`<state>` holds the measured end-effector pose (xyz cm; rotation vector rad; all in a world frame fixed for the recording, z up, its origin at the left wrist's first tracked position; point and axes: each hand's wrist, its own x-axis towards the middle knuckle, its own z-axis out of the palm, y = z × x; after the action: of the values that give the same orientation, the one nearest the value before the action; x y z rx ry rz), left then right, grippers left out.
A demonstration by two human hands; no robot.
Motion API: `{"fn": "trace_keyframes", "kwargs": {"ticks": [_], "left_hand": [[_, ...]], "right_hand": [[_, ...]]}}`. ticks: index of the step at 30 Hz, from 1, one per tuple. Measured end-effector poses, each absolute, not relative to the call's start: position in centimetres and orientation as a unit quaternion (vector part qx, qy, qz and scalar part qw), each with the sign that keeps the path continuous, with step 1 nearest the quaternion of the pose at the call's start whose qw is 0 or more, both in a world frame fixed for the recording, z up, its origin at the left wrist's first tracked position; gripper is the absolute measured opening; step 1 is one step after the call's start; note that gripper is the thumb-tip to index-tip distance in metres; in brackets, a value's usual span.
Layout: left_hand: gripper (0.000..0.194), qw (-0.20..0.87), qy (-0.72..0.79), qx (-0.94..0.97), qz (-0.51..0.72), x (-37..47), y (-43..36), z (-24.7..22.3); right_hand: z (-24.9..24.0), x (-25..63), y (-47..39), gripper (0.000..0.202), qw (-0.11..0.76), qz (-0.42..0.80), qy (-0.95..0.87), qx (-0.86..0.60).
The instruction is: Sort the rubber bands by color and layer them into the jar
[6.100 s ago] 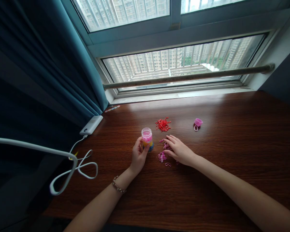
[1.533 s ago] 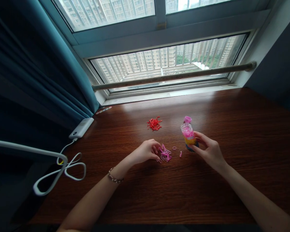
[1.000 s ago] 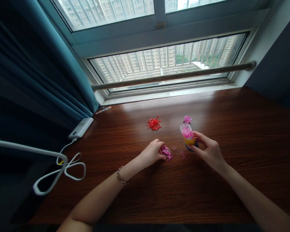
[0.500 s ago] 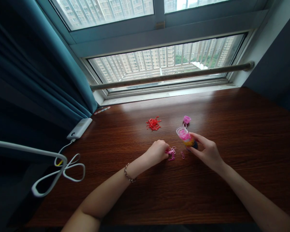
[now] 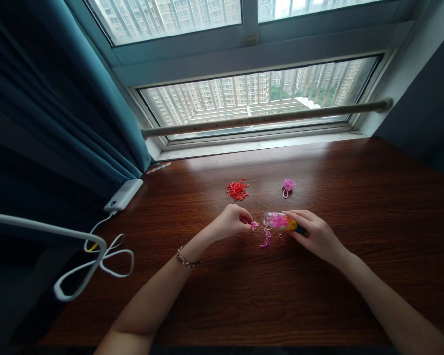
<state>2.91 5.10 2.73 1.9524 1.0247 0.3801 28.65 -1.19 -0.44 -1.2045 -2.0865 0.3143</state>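
Note:
My left hand (image 5: 234, 222) pinches a small bunch of pink hair elastics (image 5: 255, 225) at its fingertips, just above the table. Close to it, my right hand (image 5: 314, 231) grips a clear bottle (image 5: 279, 221) lying almost level, its open mouth towards my left hand. Pink elastics fill the mouth end, with yellow and dark ones towards the base, partly behind my fingers. Below the mouth several loose pink elastics (image 5: 266, 237) lie on the wood, and a single one (image 5: 281, 239) sits apart to the right.
A pile of red elastics (image 5: 237, 189) lies further back on the brown table (image 5: 222, 305). The pink cap (image 5: 288, 185) with its loop rests behind the bottle. At left are a white power bank (image 5: 124, 195), a white cable (image 5: 114, 256) and a blue curtain (image 5: 107, 123).
My left hand has moved slightly left and up from the loose pink elastics, carrying some. The bottle has tipped from slanted to nearly level, its mouth lower and further left.

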Motion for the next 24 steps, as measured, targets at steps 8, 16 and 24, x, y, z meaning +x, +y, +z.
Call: {"fn": "trace_keyframes", "kwargs": {"ticks": [8, 16, 24], "left_hand": [[0.009, 0.383, 0.370, 0.813, 0.234, 4.0, 3.7, 4.2], [0.012, 0.293, 0.349, 0.832, 0.317, 4.8, 2.7, 4.5], [0.014, 0.238, 0.363, 0.838, 0.330, 5.3, 1.9, 3.4]], "right_hand": [[-0.1, 27.6, -1.6, 0.048, 0.326, 0.122, -0.830, -0.436], [-0.5, 27.4, -1.9, 0.049, 0.346, 0.133, -0.810, -0.454], [-0.5, 27.2, -2.3, 0.047, 0.364, 0.163, -0.801, -0.446]]}}
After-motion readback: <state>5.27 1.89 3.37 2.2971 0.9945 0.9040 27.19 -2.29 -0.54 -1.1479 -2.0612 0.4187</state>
